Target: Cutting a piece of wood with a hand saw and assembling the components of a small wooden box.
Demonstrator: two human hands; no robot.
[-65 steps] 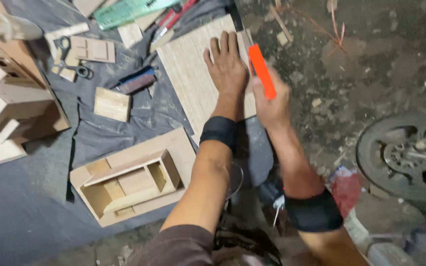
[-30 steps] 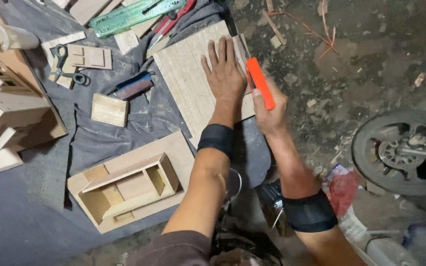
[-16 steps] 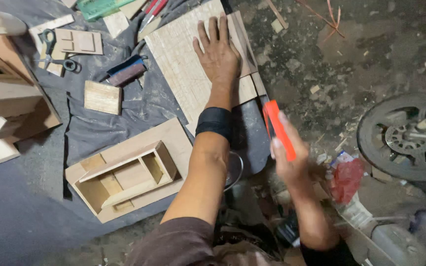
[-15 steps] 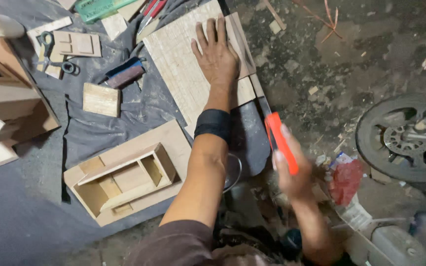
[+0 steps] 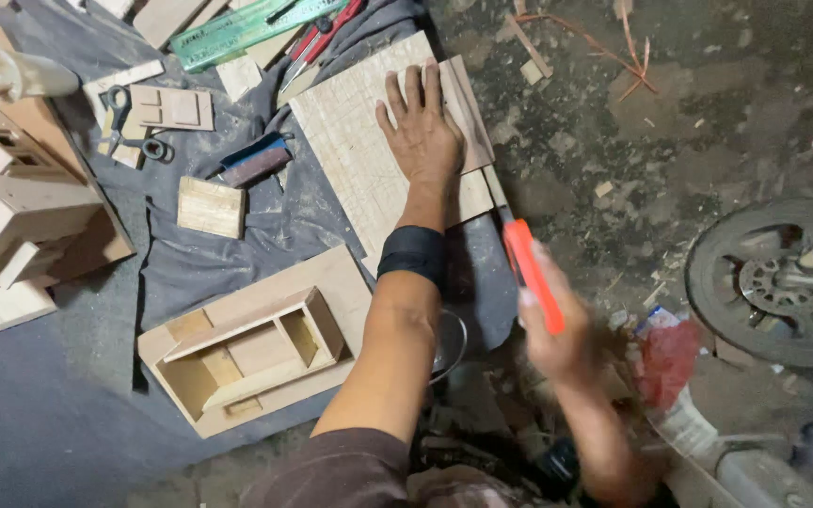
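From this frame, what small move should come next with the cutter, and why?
Probably bring the orange-handled cutter back up to the pale flat wooden sheet. The right hand holds it clear below the sheet's near edge, while the left hand presses the sheet flat.

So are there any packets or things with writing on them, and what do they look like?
Green ruler: long flat strip with printed markings, top of the cloth beside red-handled pliers.
Red packet: crumpled, on the dirty ground by the wheel, right of the right hand.
No screens or signs.
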